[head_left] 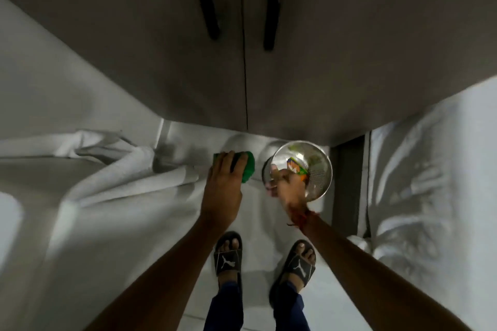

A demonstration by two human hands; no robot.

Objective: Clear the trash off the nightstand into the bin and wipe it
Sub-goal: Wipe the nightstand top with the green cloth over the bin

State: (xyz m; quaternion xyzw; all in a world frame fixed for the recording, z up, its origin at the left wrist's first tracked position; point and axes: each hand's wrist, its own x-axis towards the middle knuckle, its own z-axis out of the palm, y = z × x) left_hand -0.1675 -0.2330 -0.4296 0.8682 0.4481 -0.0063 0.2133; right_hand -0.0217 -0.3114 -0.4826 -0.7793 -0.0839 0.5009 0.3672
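Note:
My left hand (pixel 224 183) is closed over a green cloth (pixel 248 168), held out above the pale floor. Just to its right, my right hand (pixel 286 185) grips the near rim of a shiny perforated metal bin (pixel 314 169), which is tilted so its mouth faces me. Colourful wrappers (pixel 295 166) lie inside the bin. A red thread is tied round my right wrist. The nightstand is not in view.
A grey wardrobe (pixel 269 48) with two dark handles fills the top of the view. White bedding (pixel 94 183) lies at the left and more (pixel 430 183) at the right. My feet in black slippers (pixel 228 258) stand on the pale floor between them.

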